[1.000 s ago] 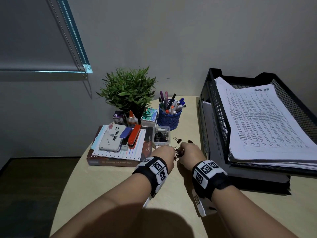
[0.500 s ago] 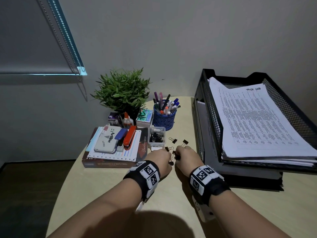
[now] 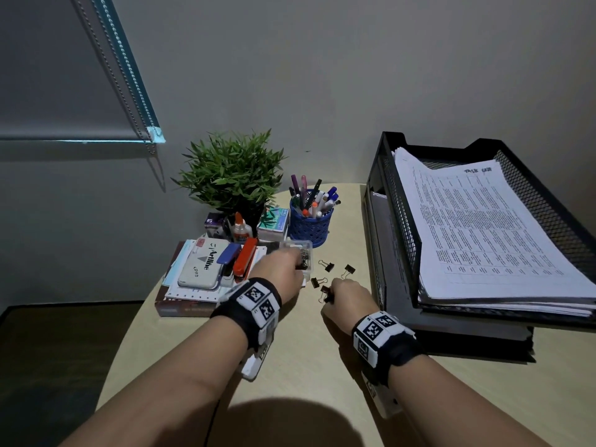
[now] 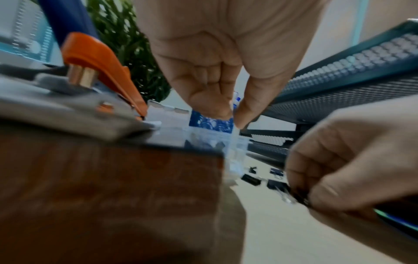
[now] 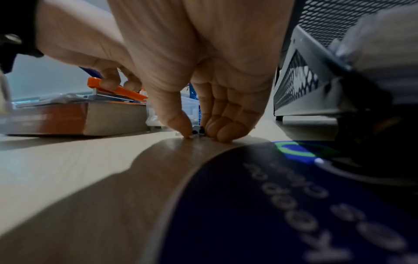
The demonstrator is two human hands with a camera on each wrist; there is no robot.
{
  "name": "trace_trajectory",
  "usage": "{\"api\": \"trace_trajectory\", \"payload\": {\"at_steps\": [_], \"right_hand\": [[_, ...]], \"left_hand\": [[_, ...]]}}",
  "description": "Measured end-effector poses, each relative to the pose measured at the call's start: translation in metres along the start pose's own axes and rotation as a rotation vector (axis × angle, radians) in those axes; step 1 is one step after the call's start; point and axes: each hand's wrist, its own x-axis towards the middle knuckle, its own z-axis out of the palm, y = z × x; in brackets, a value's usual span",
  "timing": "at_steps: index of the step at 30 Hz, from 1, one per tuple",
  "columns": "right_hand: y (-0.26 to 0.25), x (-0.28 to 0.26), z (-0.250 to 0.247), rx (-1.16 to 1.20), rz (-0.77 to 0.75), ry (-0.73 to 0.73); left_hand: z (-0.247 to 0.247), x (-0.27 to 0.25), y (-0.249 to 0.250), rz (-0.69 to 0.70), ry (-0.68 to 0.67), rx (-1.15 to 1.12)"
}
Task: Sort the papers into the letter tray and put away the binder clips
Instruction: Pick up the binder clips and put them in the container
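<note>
A black mesh letter tray (image 3: 400,221) at the right holds a stack of printed papers (image 3: 483,227). A clear plastic box (image 3: 305,250) with black binder clips inside stands beside the book stack. My left hand (image 3: 295,264) hovers over that box, fingertips pointing down with a slim gap and nothing seen between them (image 4: 233,116). My right hand (image 3: 332,293) pinches a black binder clip (image 5: 198,132) against the table between thumb and fingers. Three loose binder clips (image 3: 327,265) lie on the table between the box and the tray.
A book stack (image 3: 193,304) carries a stamp pad, a blue stapler and an orange stapler (image 3: 245,261). Behind it stand a potted plant (image 3: 230,172), a glue bottle and a blue pen cup (image 3: 309,221). The round table edge (image 3: 135,321) curves at the left.
My left hand has moved away from the right hand, up and forward over the clear box. My right hand stays low on the table with a clip pinched.
</note>
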Motion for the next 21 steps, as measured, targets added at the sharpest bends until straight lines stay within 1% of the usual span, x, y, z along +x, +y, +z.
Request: {"api": "trace_trajectory", "payload": {"at_steps": [1,3,5,7,9,13,15,18,19,21], "right_hand": [[0.0,0.0,-0.001,0.01,0.005,0.009],[0.001,0.0,-0.007,0.034,0.023,0.041],[-0.002,0.001,-0.016,0.072,0.039,0.093],[-0.009,0.004,-0.028,0.148,0.029,0.156],[-0.018,0.01,-0.038,0.244,-0.018,0.207],[-0.034,0.025,-0.045,0.396,-0.09,0.224],[-0.034,0.03,-0.043,0.409,-0.074,0.239],[-0.022,0.031,-0.037,0.351,0.015,0.232],[-0.016,0.03,-0.033,0.308,0.045,0.195],[-0.007,0.026,-0.026,0.205,0.087,0.068]], "left_hand": [[0.006,-0.002,0.002,0.045,-0.033,0.02],[0.019,-0.006,0.005,0.116,-0.14,0.101],[0.029,-0.007,0.005,0.138,-0.234,0.2],[0.034,-0.006,0.007,0.137,-0.284,0.267],[0.036,-0.003,0.013,0.124,-0.345,0.331],[0.035,0.004,0.02,0.067,-0.462,0.402],[0.038,0.006,0.019,0.06,-0.447,0.388],[0.043,0.004,0.017,0.045,-0.361,0.336],[0.043,0.003,0.017,0.04,-0.344,0.332],[0.045,0.003,0.018,0.034,-0.337,0.339]]}}
